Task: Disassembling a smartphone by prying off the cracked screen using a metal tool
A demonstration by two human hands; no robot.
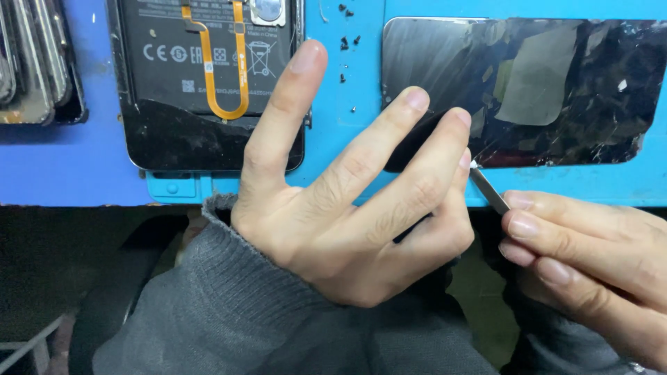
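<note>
A person's two bare hands work over a blue rubbery mat (347, 76) at the near edge of a bench.

The left hand (354, 208), in a grey ribbed knit sleeve (229, 312), is spread wide and flat. Its forefinger points away, resting against the edge of an opened phone body (201, 83). The middle and ring fingertips press down on the near left corner of a dark back panel (528, 90).

The right hand (590, 257) comes in from the right, fingers bunched narrow around a thin flat metal blade (490, 191). The blade's tip touches the panel's near edge, right beside the left ring fingertip.

The back panel is a glossy black rounded rectangle lying flat beyond the right hand. Its surface is streaked with crinkled adhesive and a dull grey film patch, with pale flecks along its near edge.

The phone body, beyond the left hand, is a dark rectangle with rounded corners. It shows a matt black battery, an orange ribbon cable (222, 69) looping in a long U, and a round silver part at its far edge.

Tiny black screws (345, 42) lie scattered on the mat between phone body and panel, just past the left middle fingertip.

Far left of the left hand, a stack of worn grey phone frames (35, 62) leans at the frame edge.

A narrow strip of bare mat runs between panel and bench edge. Below the edge, around the wrists, is dark open space.
</note>
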